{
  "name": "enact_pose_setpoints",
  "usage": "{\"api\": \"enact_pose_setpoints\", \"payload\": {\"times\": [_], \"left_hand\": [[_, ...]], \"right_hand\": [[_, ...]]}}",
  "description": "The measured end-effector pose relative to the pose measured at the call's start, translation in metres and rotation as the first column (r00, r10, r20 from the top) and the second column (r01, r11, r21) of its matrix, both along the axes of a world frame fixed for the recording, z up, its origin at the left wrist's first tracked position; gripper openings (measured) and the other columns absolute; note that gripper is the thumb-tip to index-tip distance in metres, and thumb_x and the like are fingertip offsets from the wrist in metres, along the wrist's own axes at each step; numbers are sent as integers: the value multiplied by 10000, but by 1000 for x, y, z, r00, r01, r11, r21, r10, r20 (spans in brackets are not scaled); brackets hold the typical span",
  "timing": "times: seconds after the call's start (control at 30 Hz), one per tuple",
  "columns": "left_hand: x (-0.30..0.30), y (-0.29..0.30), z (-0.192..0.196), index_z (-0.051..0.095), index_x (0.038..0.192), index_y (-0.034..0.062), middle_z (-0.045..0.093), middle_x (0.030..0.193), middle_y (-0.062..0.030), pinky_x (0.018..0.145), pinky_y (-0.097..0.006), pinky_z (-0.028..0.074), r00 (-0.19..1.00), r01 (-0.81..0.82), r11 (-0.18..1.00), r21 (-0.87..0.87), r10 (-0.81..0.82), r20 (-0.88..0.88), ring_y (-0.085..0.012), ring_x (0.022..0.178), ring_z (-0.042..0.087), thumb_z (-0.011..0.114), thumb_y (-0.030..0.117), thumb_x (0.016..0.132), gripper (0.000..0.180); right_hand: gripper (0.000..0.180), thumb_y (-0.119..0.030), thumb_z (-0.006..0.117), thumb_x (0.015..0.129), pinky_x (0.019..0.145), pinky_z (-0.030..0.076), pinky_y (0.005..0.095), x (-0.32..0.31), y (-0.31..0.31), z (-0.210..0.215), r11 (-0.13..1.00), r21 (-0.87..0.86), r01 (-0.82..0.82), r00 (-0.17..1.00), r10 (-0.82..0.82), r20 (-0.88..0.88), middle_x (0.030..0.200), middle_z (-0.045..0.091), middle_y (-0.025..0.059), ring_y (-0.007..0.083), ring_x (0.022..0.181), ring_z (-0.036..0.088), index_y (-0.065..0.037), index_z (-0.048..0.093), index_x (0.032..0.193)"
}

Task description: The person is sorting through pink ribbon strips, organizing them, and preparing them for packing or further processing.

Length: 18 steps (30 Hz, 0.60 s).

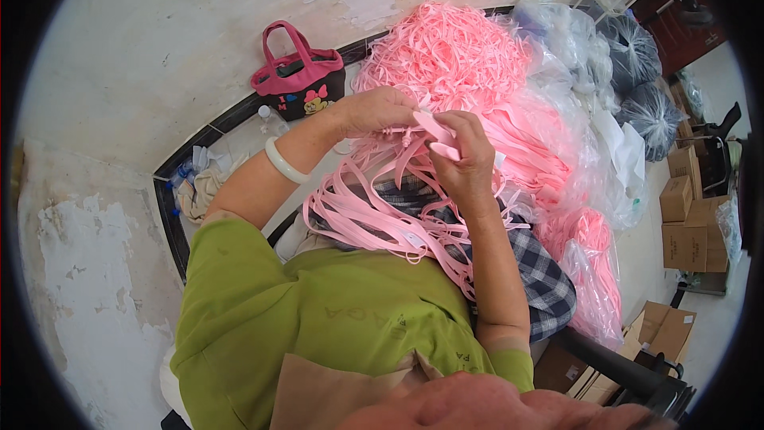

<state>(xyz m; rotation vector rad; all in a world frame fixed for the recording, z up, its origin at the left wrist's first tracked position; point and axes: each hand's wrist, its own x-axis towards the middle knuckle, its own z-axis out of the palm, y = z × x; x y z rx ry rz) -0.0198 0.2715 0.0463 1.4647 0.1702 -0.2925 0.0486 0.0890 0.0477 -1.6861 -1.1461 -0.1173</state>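
While left hand [376, 111] and right hand [465, 153] pinch pink strips [434, 127] above plaid cloth [549, 291] | tangled pink heap [446, 56] lies by peeling wall [87, 271] | cardboard cartons [686, 247] on pale floor [641, 271], right

The straps [370, 223] at the centre are pale pink, the heap [446, 52] at 1 o'clock pink; at 11 o'clock, the bag [290, 84] is black and magenta with a cartoon print [317, 102]. The bangle [283, 162] at 10 is white, the shirt [358, 287] at 6 lime green with dark lettering [346, 313], the cloth [549, 287] at 4 checked in navy, grey and white. Boxes [696, 235] at 3 are brown, sacks [652, 119] at 2 dark grey, skirting [169, 227] at 9 black.
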Motion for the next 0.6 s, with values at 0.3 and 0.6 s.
{"api": "enact_pose_setpoints", "payload": {"times": [0.3, 0.6], "left_hand": [[7, -2, 5, 582, 763, 36, 556, 596, -8, 395, -168, 384, 998, -30, 999, 11, 31, -55, -59, 442, 499, 501, 183, 840, 184], [3, -1, -6, 575, 804, 27, 583, 614, -27, 372, -140, 366, 995, -93, 991, -100, 89, -42, -41, 406, 481, 493, 187, 872, 192]], "right_hand": [[86, -53, 637, 737, 508, 354, 205, 29, -25, -13, 994, 91, -55, 704, 104, -703, 645, 515, -3, 65, 584, 456, -21, 578, 790], [241, -92, 620, 774, 418, 258, 207, 47, -41, -31, 893, 444, 77, 352, 392, -850, 688, 488, 6, 48, 436, 307, 21, 549, 975]]}}
